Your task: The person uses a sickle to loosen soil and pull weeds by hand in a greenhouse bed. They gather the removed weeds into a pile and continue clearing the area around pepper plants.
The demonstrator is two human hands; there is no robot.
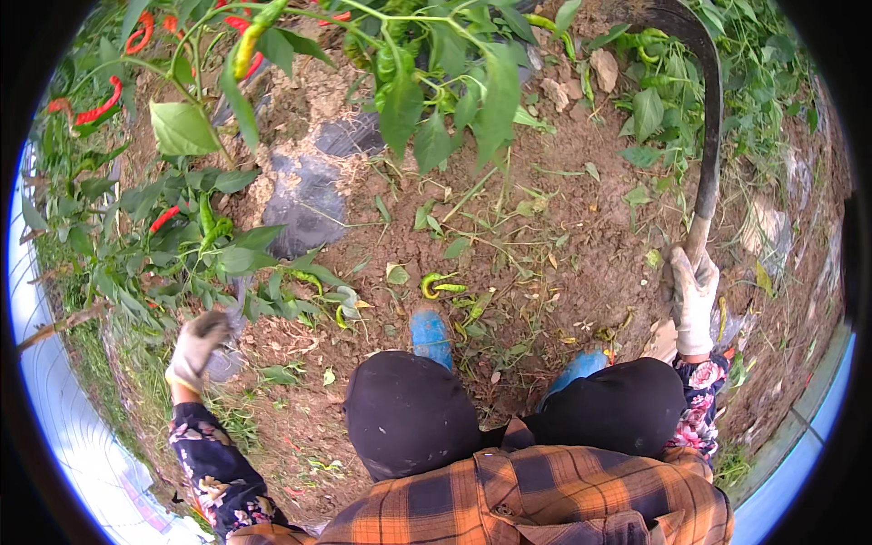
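Note:
My right hand, in a dirty white work glove, grips the handle of a sickle. Its long dark blade rises and curves left towards the top edge of the view. On the other side, my left hand, gloved too, is beside the lower leaves of a chili pepper plant. Those fingers look curled and blurred, and whether they hold anything is unclear. Red chili peppers and a yellow-green one hang on the plants. A curled green pepper lies on the soil ahead of my blue shoe.
Pepper foliage leans in from the top, and another plant grows at the upper right. Dark plastic mulch film shows through the soil. Cut stems and weeds litter the brown ground. A stone lies near the top.

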